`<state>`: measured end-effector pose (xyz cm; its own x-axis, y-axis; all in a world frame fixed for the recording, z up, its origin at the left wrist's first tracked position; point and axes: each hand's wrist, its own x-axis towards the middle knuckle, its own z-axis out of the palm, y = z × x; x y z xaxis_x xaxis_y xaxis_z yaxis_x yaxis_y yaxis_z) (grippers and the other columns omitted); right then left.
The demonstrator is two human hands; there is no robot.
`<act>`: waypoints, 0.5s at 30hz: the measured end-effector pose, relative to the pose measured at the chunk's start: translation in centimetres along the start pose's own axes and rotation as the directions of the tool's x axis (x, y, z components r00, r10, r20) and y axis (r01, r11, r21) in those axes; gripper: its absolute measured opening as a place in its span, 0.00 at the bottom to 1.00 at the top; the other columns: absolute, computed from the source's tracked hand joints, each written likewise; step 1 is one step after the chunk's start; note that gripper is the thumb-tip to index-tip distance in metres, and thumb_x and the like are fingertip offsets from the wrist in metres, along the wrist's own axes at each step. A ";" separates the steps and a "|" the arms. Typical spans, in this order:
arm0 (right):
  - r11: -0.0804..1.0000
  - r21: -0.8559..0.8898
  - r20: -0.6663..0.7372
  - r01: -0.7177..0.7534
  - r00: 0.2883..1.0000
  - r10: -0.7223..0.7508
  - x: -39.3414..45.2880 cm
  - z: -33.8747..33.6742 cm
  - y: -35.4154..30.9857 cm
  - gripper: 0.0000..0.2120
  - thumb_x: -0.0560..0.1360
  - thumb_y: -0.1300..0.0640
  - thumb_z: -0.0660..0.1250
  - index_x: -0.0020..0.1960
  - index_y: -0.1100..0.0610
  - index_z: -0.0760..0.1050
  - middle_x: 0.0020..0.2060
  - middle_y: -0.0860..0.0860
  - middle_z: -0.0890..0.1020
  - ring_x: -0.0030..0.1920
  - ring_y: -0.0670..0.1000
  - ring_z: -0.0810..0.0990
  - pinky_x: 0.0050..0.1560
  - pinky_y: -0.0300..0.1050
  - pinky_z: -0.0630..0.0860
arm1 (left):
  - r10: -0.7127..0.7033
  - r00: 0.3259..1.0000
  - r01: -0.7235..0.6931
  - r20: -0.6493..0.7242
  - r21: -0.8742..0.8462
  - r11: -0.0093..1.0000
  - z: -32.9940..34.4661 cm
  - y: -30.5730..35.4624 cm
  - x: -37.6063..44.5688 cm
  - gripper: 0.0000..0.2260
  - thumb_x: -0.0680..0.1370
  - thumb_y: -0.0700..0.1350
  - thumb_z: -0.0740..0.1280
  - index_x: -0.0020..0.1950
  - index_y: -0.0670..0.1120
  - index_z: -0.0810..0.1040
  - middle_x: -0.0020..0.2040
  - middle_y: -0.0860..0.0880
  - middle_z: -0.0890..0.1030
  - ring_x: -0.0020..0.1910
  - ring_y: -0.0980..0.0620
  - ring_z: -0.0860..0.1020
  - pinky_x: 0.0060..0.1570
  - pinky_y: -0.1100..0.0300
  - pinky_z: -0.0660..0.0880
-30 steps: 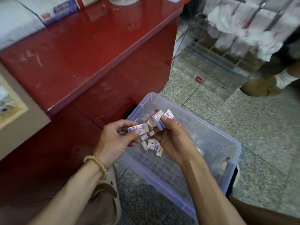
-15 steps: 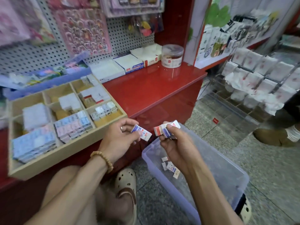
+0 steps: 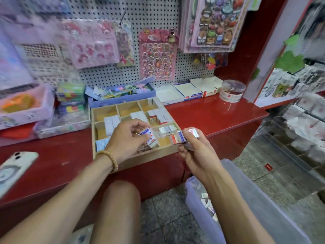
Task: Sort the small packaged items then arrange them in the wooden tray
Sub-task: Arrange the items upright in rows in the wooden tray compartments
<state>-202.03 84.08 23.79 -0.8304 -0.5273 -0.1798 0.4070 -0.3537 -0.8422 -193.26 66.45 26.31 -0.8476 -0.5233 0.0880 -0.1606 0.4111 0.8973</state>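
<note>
Nearest, below the right hand (image 3: 197, 155), the clear plastic bin (image 3: 263, 205) on the floor is still showing loose packets (image 3: 208, 205) along its bottom, so unsorted stock is waiting. Above it, the right hand is curling around a small bunch of red, white and blue packets (image 3: 184, 135), holding them just at the near right corner of the wooden tray (image 3: 133, 160). Just to its left, the left hand (image 3: 128, 140) is pinching a single blue-and-white packet (image 3: 146, 133) between thumb and fingertips over the tray's near compartments. Beyond both grips, several compartments are already holding neat rows, while the far ones are looking bare. By my reckoning the job is roughly midway: the held packets and the bin's remainder are still needing places.
</note>
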 end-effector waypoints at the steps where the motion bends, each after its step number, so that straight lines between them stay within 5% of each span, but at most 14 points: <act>1: 1.000 -0.018 0.006 -0.015 1.000 0.015 0.3 0.8 0.2 0.02 0.80 0.58 0.65 0.51 0.55 0.72 0.35 0.55 0.79 0.28 0.47 0.71 0.26 0.38 0.68 | 0.008 1.000 -0.008 -0.016 0.028 1.000 -1.2 -0.3 0.3 0.10 0.73 0.36 0.73 0.45 0.52 0.81 0.43 0.44 0.83 0.39 0.43 0.83 0.43 0.51 0.81; 10: 0.998 -0.004 -0.001 -0.070 0.998 0.070 4.4 6.7 2.9 0.12 0.80 0.59 0.66 0.62 0.61 0.73 0.37 0.57 0.76 0.28 0.49 0.74 0.25 0.39 0.71 | 0.051 0.989 -0.007 -0.137 0.299 0.954 -11.4 -5.3 5.0 0.11 0.75 0.39 0.71 0.43 0.57 0.79 0.42 0.48 0.81 0.40 0.49 0.81 0.49 0.48 0.80; 15: 0.992 0.003 -0.006 -0.129 0.992 0.129 6.6 8.2 4.3 0.10 0.83 0.55 0.62 0.59 0.61 0.72 0.35 0.56 0.78 0.27 0.49 0.75 0.24 0.39 0.71 | 0.063 0.989 0.019 -0.132 0.543 0.840 -12.3 -7.6 7.7 0.08 0.74 0.40 0.70 0.42 0.54 0.77 0.40 0.54 0.80 0.42 0.52 0.79 0.46 0.53 0.78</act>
<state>-202.64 72.79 23.15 -0.7733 -0.5637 -0.2902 0.5120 -0.2852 -0.8103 -192.36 50.08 25.51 -0.7817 -0.5904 0.2009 -0.4254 0.7404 0.5205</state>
